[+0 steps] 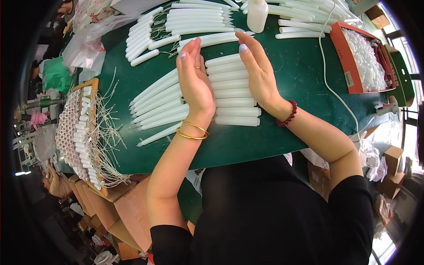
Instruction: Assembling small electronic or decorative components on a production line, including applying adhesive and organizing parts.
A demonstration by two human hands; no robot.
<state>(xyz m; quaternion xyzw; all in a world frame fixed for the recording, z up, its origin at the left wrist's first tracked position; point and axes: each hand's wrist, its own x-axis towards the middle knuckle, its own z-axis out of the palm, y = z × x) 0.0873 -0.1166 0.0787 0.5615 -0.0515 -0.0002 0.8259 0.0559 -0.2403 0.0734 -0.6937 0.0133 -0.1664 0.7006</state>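
A row of white taper candles (232,95) lies side by side on the green table (304,84). My left hand (193,79), fingers straight and together, rests edge-on across the middle of the row; it wears a ring and two gold bangles. My right hand (258,73), also flat with fingers extended, presses against the candles' right ends; a dark red bead bracelet circles its wrist. Neither hand grips anything. The pointed candle tips (150,104) fan out to the left of my left hand.
More white candles (194,20) lie in groups at the table's far side beside a white plastic bottle (257,15). An orange tray (349,66) of white pieces sits at right, with a white cord (329,84) nearby. A wooden rack of wicked candles (77,132) stands left above cardboard boxes (128,207).
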